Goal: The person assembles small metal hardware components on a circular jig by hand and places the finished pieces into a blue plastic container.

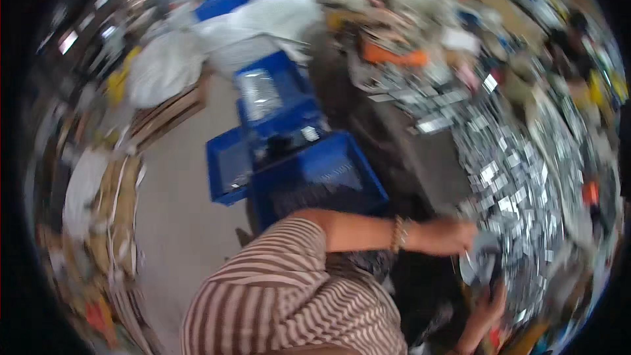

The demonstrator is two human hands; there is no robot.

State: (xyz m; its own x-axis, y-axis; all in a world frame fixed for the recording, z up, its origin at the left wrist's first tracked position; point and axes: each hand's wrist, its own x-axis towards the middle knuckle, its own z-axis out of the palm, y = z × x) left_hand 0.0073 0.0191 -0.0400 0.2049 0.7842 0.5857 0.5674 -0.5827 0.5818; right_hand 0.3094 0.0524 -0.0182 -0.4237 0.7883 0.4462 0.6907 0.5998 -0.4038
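Note:
My left hand (447, 236), with beads at the wrist, reaches across to the right and is closed. Its fingertips meet the edge of a pale grey, rounded piece (480, 263), though blur hides exactly what they pinch. Below it, my right hand (490, 307) comes up from the lower edge, fingers wrapped round a narrow dark object (496, 273). That object stands against the right side of the grey piece; its kind is unclear. Just beyond both hands spreads a heap of small, shiny silver metal pieces (513, 190).
Blue plastic crates (378, 181) stand left of the work surface, some with silver pieces inside. A white sack (167, 69) rests on wooden boards (172, 115). Brown bundles (118, 213) lie at the far left. An orange item (394, 54) and mixed scraps cover the back.

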